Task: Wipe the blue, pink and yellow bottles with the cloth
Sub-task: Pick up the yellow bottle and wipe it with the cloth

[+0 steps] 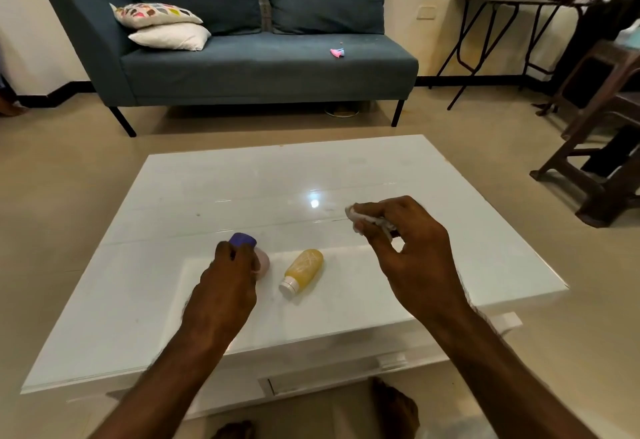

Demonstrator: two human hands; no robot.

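Gripping the blue bottle (243, 240) in closed fingers, the left hand (225, 286) holds it over the white table (450, 265) — the step in hand looks like wiping this one. The right hand (408, 251) pinches the bunched cloth (360, 217) well apart, so next cloth must meet bottle. The pink bottle (264, 263) lies just behind the left fingers, the yellow bottle (304, 269) beside it — both free.

Your far half of the table (242, 175) lies open; near you, the yellow bottle (304, 269) blocks the gap between your hands.
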